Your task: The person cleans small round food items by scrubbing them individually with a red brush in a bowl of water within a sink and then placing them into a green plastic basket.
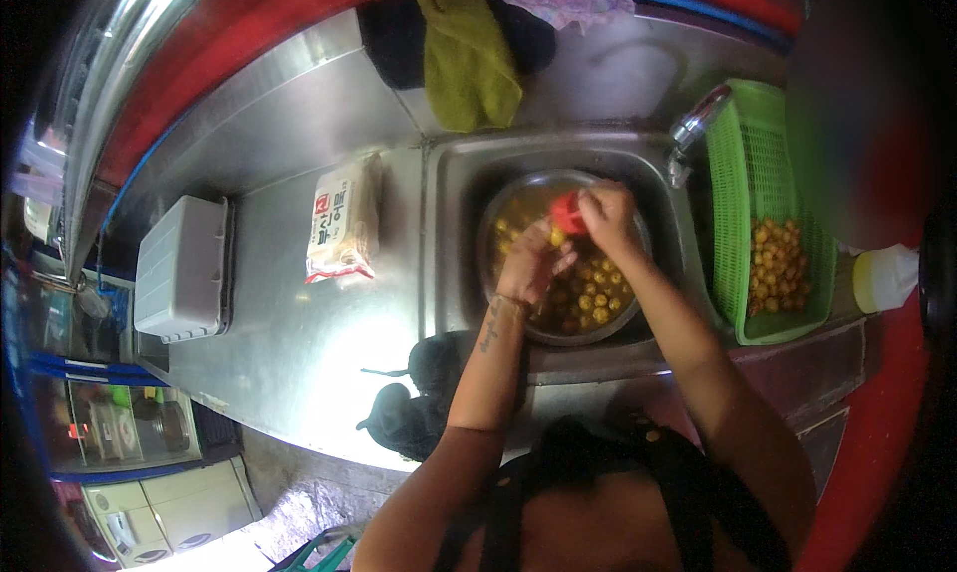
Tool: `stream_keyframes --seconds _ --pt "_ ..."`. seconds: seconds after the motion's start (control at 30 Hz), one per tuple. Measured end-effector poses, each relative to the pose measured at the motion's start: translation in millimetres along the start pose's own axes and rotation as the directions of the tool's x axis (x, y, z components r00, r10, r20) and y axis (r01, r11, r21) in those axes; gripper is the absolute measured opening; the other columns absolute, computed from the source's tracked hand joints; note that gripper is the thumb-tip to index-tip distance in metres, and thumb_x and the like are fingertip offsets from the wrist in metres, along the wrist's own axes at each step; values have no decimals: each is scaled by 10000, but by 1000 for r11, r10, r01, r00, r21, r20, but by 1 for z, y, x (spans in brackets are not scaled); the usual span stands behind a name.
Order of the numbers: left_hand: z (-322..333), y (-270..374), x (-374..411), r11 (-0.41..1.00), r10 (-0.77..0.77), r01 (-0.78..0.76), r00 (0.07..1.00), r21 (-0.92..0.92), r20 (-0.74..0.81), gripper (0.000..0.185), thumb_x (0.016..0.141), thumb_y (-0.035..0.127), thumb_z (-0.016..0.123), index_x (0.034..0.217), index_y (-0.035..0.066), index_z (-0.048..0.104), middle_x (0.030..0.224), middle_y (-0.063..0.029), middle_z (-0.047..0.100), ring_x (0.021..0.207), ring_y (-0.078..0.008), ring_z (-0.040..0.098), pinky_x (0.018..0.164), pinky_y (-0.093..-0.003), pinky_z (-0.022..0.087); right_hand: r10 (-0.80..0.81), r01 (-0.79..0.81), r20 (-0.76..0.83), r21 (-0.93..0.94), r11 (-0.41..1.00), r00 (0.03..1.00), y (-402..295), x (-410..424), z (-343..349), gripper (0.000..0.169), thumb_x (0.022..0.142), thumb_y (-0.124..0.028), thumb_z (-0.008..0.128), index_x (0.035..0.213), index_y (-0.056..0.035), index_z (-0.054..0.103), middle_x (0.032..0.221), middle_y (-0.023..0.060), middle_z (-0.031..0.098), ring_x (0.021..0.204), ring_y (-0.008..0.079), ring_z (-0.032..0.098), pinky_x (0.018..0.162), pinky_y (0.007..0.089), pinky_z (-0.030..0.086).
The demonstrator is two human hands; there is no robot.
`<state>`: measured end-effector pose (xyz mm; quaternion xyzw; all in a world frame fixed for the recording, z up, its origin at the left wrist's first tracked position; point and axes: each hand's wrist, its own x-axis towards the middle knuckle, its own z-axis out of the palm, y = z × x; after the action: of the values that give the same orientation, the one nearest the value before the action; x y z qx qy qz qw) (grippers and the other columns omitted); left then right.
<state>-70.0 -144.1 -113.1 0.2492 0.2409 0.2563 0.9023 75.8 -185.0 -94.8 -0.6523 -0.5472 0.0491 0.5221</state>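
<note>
A round metal bowl sits in the stainless steel sink, holding cloudy liquid and many small round yellow-brown pieces of produce. Over the bowl, my right hand grips a small red object, whose exact kind I cannot tell. My left hand is just left of it, its fingers around a small yellow piece close to the red object. More of the small round pieces lie in a green plastic basket to the right of the sink.
A chrome faucet reaches over the sink's back right corner. On the steel counter left lie a printed plastic food package and a grey plastic container. A green cloth hangs behind. A white bottle stands far right.
</note>
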Motion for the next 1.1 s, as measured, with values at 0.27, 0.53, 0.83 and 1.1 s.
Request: stream_keyframes --seconds 0.27,0.53,0.83,1.1 --pt "-10 0 3 996 43 -53 989 67 141 371 902 243 498 1213 48 447 960 -52 560 833 -151 590 721 -273 543 -288 262 -14 -371 891 958 49 6 -15 209 712 -174 564 548 -45 564 530 133 525 518 292 529 508 385 394" --pt "-3 10 -5 997 25 -15 992 -81 124 364 925 141 405 1271 30 377 1133 -118 503 878 -197 594 733 -254 541 333 -324 15 -196 925 943 77 -2 -28 344 819 -309 511 661 -15 594 565 141 550 532 301 562 515 376 396" --pt "-10 7 2 991 122 -130 976 37 181 350 870 54 518 1210 33 440 1123 -87 539 864 -167 589 641 -220 477 16 66 128 -614 786 992 75 -23 -5 341 830 -356 514 679 -83 649 620 106 592 685 266 575 660 422 385" --pt "-20 4 6 966 142 -128 989 225 -48 275 890 94 510 1160 47 500 1031 -33 573 834 -126 572 700 -238 467 390 -387 49 -71 919 919 11 -5 -5 343 826 -296 511 623 -41 619 584 104 586 567 246 566 576 361 416"
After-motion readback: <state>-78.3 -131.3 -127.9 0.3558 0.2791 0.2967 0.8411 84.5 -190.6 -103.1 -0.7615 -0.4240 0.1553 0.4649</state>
